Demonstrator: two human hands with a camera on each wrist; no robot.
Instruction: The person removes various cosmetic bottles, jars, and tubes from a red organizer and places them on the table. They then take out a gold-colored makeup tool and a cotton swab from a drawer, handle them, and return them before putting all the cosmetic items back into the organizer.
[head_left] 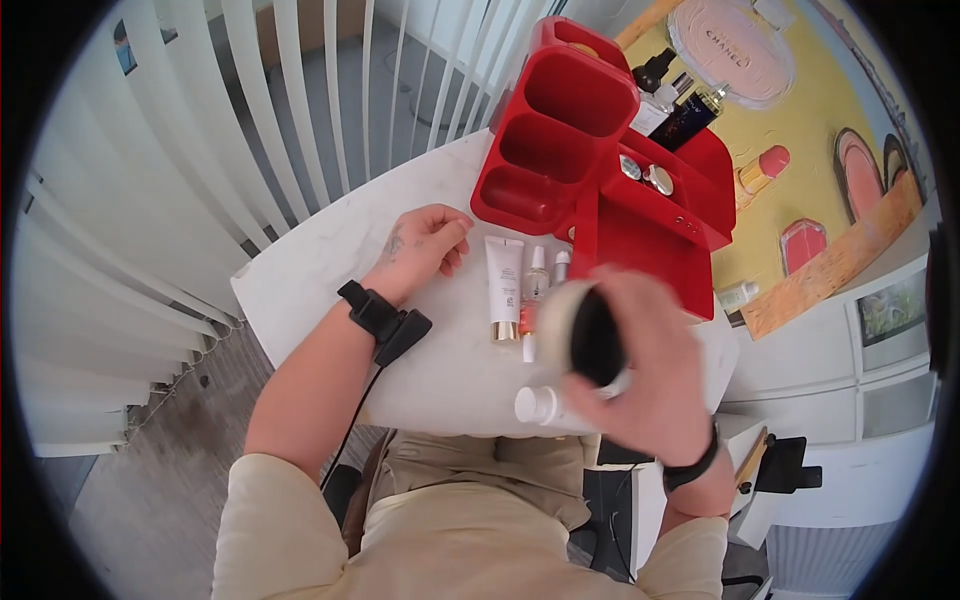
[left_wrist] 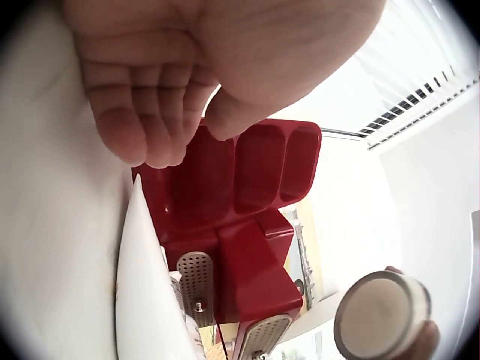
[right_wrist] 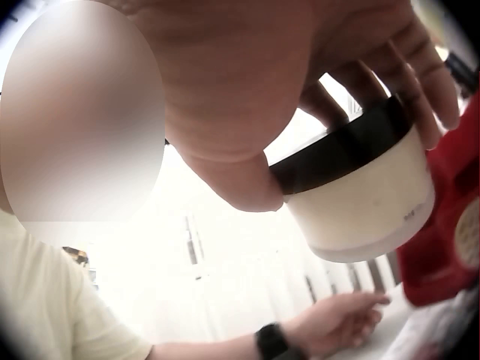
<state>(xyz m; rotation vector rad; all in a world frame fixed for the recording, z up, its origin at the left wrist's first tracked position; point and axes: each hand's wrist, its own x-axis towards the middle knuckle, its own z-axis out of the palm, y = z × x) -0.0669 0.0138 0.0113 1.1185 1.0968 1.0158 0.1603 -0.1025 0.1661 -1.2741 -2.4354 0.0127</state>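
Note:
My right hand point(head_left: 655, 370) holds a round cream-coloured jar with a black lid point(head_left: 597, 338) above the table's right part, blurred in the head view. In the right wrist view the thumb and fingers grip the dark lid point(right_wrist: 349, 154), with the pale jar body point(right_wrist: 367, 202) below. The left hand point(head_left: 425, 245) rests on the white table point(head_left: 310, 260), fingers loosely curled and holding nothing, left of a white tube point(head_left: 504, 285). Beside the tube lie small bottles point(head_left: 537, 275). A white bottle point(head_left: 540, 404) lies near the front edge, partly behind the right hand.
A red organizer point(head_left: 560, 150) with several compartments stands at the back, its drawer section point(head_left: 660, 250) to the right. Dark and clear bottles point(head_left: 690, 115) stand in it. Behind it is a yellow painting point(head_left: 800, 190); white vertical blinds point(head_left: 190, 130) hang at the left.

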